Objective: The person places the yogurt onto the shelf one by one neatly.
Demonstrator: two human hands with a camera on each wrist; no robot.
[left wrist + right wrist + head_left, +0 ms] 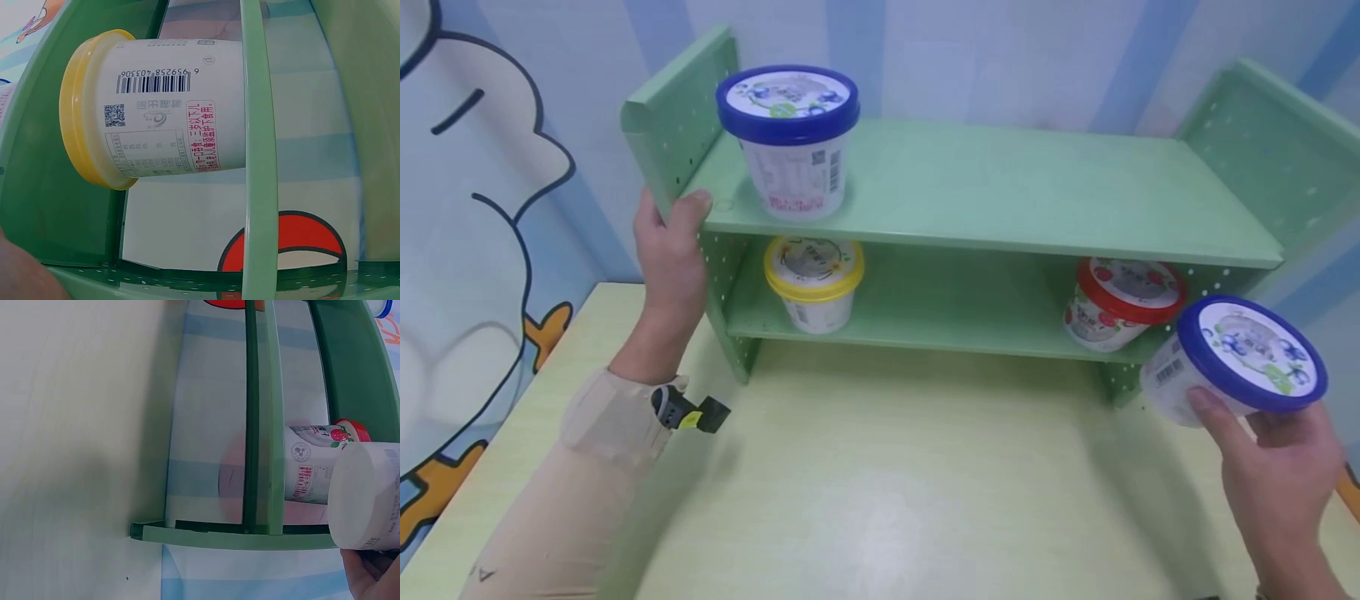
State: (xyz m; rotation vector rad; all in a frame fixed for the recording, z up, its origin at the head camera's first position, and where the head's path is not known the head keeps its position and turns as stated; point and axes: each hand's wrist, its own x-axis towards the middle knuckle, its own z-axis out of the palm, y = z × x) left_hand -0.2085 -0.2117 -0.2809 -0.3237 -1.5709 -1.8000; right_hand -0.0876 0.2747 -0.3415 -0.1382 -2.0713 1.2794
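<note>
My right hand [1281, 467] grips a white tub with a blue lid [1232, 358], tilted, in front of the right end of a green two-tier shelf [970, 179]. In the right wrist view the base of this tub [362, 497] faces the camera. My left hand [672, 250] holds the shelf's left side panel at the upper board. Beside it, another blue-lidded tub [793, 142] stands upright on the top tier. A yellow-lidded tub [815, 283] sits at the left of the lower tier, and a red-lidded tub [1123, 302] at its right.
The shelf stands on a pale wooden table [880, 483], against a blue striped wall [962, 58]. Raised side panels [1285, 150] close both ends of the top tier. A cartoon figure [467, 208] covers the wall at the left.
</note>
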